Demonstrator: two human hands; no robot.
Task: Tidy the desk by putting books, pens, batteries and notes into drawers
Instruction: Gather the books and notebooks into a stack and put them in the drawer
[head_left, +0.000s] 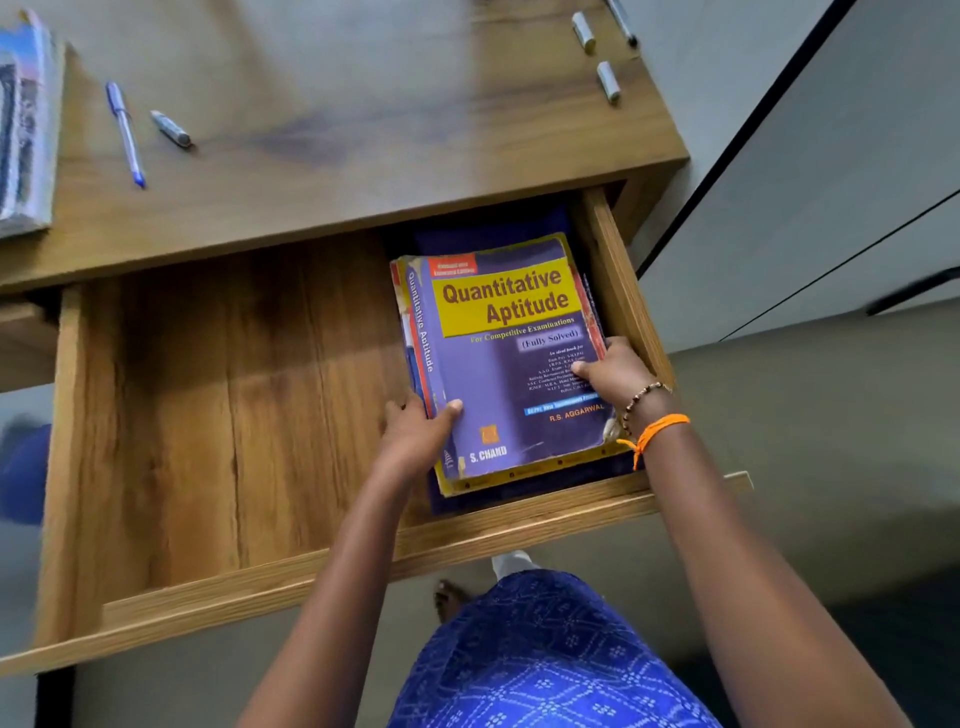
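A thick purple book (498, 358) titled "Quantitative Aptitude" lies on a stack in the right end of the open wooden drawer (208, 405). My left hand (415, 436) grips the book's spine side near its lower left corner, thumb on the cover. My right hand (613, 371) grips the book's right edge, thumb on the cover, close to the drawer's right wall. On the desk top lie a blue pen (125, 132), a grey marker (170, 128), two batteries (583, 31) (608, 80) and another pen (623, 23).
A stack of books (23, 130) sits at the desk's left edge. The left part of the drawer holds nothing. White cabinet fronts (831, 182) stand to the right. My blue patterned clothing (540, 654) and one foot show below the drawer front.
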